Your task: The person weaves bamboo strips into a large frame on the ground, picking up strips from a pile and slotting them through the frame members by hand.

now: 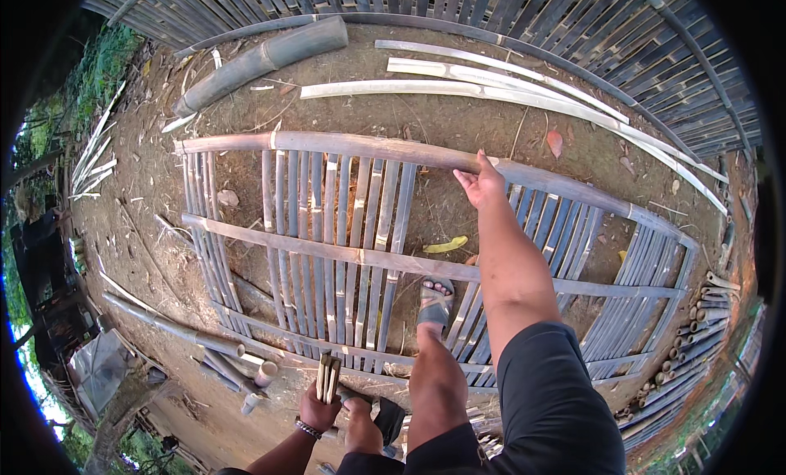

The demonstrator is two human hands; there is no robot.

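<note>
A bundle of short split bamboo sticks (327, 378) stands upright in my left hand (318, 409), whose fingers are wrapped round it, low in the picture. My right hand (485, 185) reaches forward to the far bamboo rail (368, 146) of a slatted bamboo panel. One digit lies over the rail and the others curl at its near side; their tips are partly hidden. Dark bamboo slats (340, 229) cross under a middle rail (315, 250), in groups with gaps between them. My sandalled foot (435, 301) is in one gap, beside the middle rail.
Thick bamboo pole (262, 61) and long pale split strips (458, 88) lie beyond the panel. A slatted bamboo wall (532, 16) rises behind. Cut bamboo tubes (679, 368) are piled at right; more bamboo pieces (233, 364) lie at lower left. A yellow leaf (446, 245) lies within the panel.
</note>
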